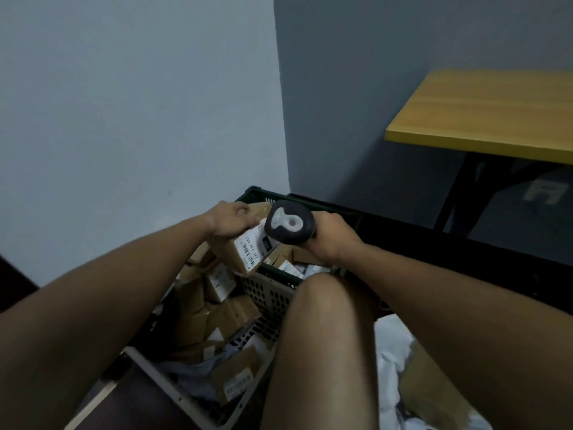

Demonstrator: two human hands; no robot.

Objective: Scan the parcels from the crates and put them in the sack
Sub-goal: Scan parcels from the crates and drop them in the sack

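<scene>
Grey-blue walls point(124, 103) meet in corner; yellow-topped table point(483, 110) right.

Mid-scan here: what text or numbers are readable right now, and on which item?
"231 339 K01", roughly, upside down on the white label of the parcel that the left hand holds under the scanner.
Barcode and small print on that label: too small to read.
Labels on crate parcels: blurred.

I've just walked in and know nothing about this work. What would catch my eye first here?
Dead centre, the right hand grips a dark scanner aimed at a cardboard parcel that the left hand holds up, white label towards the camera. Below lies a crate heaped with more boxes. A yellow table juts in at upper right.
</scene>
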